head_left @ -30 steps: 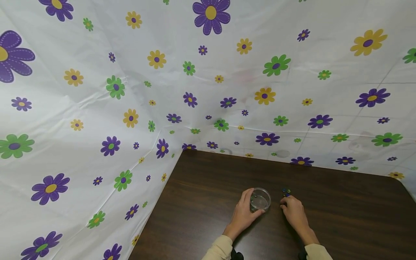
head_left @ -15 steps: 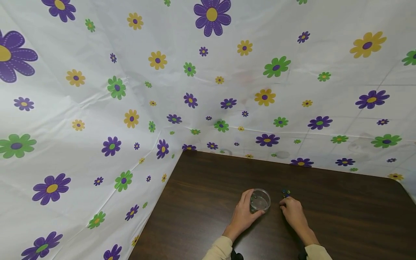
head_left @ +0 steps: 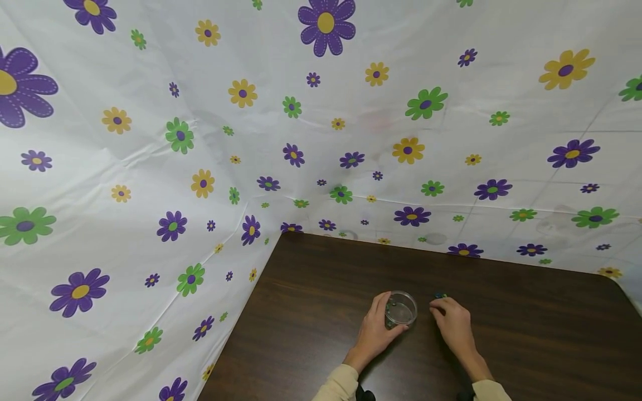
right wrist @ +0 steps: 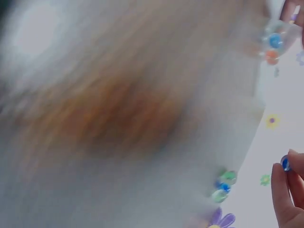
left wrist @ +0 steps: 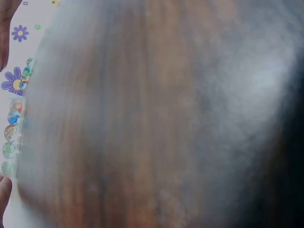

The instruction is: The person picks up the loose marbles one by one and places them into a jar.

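My left hand [head_left: 374,329] grips a clear round dish [head_left: 414,312] by its side, thumb at the near edge and fingers at the far left. Several glass marbles [left wrist: 10,133] lie in the dish, orange, blue, brown and green in the left wrist view. To the right of the dish, my right hand [head_left: 455,328] pinches a blue marble [right wrist: 285,163] between thumb and fingertip, clearest in the right wrist view. Just beyond that hand lies a small cluster of loose marbles [right wrist: 224,186], green and blue, partly hidden by the fingers in the head view.
Both hands work over a dark brown wood-grain table [head_left: 326,284]. A white cloth [head_left: 251,128] printed with purple, yellow and green flowers hangs along its left and far edges. The table's rounded far right corner [head_left: 604,280] shows.
My right hand has risen slightly away from where it was near the cluster, now covering some of the loose marbles. The left hand and the dish have stayed in place.
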Demonstrator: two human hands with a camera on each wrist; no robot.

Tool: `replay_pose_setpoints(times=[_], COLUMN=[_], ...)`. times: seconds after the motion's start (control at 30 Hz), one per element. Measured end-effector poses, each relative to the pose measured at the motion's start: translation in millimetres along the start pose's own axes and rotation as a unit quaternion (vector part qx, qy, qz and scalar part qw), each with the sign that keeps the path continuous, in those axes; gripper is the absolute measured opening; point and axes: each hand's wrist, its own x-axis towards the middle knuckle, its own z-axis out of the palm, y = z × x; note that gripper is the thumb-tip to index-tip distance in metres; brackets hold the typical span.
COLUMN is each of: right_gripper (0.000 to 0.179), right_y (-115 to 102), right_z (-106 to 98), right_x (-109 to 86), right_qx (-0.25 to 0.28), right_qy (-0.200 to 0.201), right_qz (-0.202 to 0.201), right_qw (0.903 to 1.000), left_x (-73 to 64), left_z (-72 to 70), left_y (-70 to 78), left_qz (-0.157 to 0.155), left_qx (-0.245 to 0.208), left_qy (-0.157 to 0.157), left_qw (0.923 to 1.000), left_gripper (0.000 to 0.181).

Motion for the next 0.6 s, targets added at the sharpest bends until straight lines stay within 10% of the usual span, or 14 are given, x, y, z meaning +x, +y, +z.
replay_pose_setpoints(times=[0.6], right_gripper=[0.021], right_y=[-42.0], right_z=[12.8], right_x=[7.7], right_qx=[0.041], right_qy=[0.016], right_qz=[0.032], right_qw=[0.9985], left_x=[-0.5], left_z=[1.3], left_y=[-1.5], left_qz=[-0.005], left_qx=[-0.004], left_qy=[-0.005], left_qw=[1.0], left_gripper=[0.085])
